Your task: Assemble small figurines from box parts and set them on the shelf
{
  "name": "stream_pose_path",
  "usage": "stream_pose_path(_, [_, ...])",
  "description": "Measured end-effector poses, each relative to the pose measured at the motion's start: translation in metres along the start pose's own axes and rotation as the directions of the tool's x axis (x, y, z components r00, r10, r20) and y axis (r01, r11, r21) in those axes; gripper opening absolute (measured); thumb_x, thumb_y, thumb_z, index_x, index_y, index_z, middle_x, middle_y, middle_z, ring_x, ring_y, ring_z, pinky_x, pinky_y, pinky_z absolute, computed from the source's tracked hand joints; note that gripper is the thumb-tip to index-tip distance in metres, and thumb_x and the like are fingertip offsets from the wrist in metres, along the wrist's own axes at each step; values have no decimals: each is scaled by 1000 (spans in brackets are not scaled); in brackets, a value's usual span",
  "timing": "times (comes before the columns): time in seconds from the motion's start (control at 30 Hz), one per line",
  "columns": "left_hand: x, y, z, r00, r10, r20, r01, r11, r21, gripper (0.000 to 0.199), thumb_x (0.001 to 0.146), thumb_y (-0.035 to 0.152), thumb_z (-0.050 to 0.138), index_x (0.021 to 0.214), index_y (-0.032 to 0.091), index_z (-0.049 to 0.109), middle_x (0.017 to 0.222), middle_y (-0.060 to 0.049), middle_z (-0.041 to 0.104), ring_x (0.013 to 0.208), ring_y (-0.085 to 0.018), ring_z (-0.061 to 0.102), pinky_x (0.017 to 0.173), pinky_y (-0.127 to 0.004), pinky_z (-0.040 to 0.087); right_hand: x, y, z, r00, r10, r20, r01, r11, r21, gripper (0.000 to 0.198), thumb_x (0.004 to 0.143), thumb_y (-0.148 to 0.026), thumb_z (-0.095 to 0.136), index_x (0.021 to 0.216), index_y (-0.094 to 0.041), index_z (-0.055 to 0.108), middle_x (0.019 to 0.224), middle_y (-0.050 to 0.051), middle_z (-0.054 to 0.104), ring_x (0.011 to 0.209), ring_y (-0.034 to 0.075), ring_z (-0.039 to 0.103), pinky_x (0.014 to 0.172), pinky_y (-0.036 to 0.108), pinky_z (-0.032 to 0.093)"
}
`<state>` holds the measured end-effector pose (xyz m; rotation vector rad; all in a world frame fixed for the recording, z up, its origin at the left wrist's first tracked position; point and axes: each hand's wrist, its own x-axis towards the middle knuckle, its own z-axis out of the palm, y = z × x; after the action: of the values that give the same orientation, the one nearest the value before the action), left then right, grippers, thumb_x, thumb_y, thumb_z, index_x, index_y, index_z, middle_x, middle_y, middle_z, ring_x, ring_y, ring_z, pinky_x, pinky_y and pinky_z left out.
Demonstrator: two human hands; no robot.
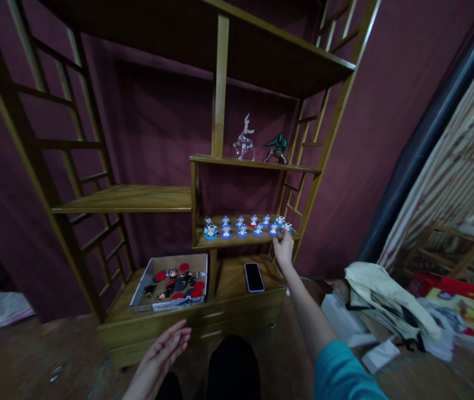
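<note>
My right hand (283, 249) reaches to the right end of a low shelf (245, 242), with its fingers closed at the base of a small white-and-blue figurine (288, 227). Part of that figurine is hidden by the fingers. Two rows of similar small figurines on round bases stand to its left, among them a purple-and-white one (225, 231) and a pink-and-blue one (210, 231). My left hand (165, 350) hovers in front of the cabinet, palm turned inward and fingers stretched out, holding nothing.
An open cardboard box (145, 283) of loose dark figurines and red discs sits at lower left. Right of it lies a phone (254, 277). Above stand a clear deer figurine (245, 141) and a green action figure (277, 149). Cloth (390, 294) and boxes lie on the right.
</note>
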<state>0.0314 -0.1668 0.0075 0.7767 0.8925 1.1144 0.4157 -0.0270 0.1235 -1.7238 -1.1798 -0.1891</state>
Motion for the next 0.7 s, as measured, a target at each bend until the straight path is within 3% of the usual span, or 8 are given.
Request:
stream_pose_path(0.1, [0, 1, -3, 1000, 1, -4, -1, 1000, -4, 46, 67, 26, 71, 111, 18, 61, 107, -11, 65, 99, -21, 61, 90, -31, 46, -45, 2, 3, 1000, 18, -7, -18, 999, 50, 51, 76, -23, 41, 125, -15, 36, 123, 16, 49, 115, 29, 42, 97, 43, 31])
stream_pose_path(0.13, [0, 1, -4, 1000, 2, -5, -2, 1000, -6, 46, 67, 26, 70, 111, 18, 61, 107, -11, 65, 99, -21, 60, 90, -30, 46, -63, 1, 7, 1000, 1, 16, -3, 990, 141, 50, 75, -22, 41, 125, -19, 37, 124, 14, 49, 117, 28, 41, 98, 43, 30])
stream_pose_path(0.27, [-2, 2, -7, 1000, 13, -14, -13, 999, -34, 45, 68, 24, 70, 112, 18, 60, 109, -10, 65, 101, -20, 60, 90, -27, 46, -138, -13, 34, 982, -78, 171, 15, 941, 339, 48, 70, -18, 45, 117, -27, 45, 116, 6, 54, 113, 25, 46, 97, 40, 36])
stream_pose_path(0.37, [-5, 3, -9, 999, 30, -34, -33, 997, -69, 44, 68, 23, 70, 111, 18, 61, 110, -10, 64, 104, -20, 58, 89, -25, 46, -183, -34, 56, 936, -120, 331, -64, 866, 496, 47, 68, -14, 44, 113, -28, 50, 108, 4, 56, 102, 20, 53, 92, 37, 42])
stream_pose_path(0.53, [-6, 5, -16, 992, 13, -128, -31, 989, -144, 33, 61, 18, 74, 93, 13, 67, 104, -11, 67, 100, -23, 60, 85, -24, 50, -219, -68, 81, 842, -196, 503, -172, 787, 593, 37, 68, -10, 45, 98, -23, 61, 95, 3, 60, 80, 15, 60, 74, 28, 49])
stream_pose_path(0.7, [4, 9, -31, 963, -10, -268, -44, 980, -195, 19, 62, 7, 69, 81, 11, 66, 94, -12, 69, 92, -24, 64, 77, -27, 54, -242, -70, 103, 765, -176, 620, -271, 785, 557, 34, 67, -8, 47, 94, -23, 62, 84, 0, 67, 77, 15, 63, 73, 28, 49])
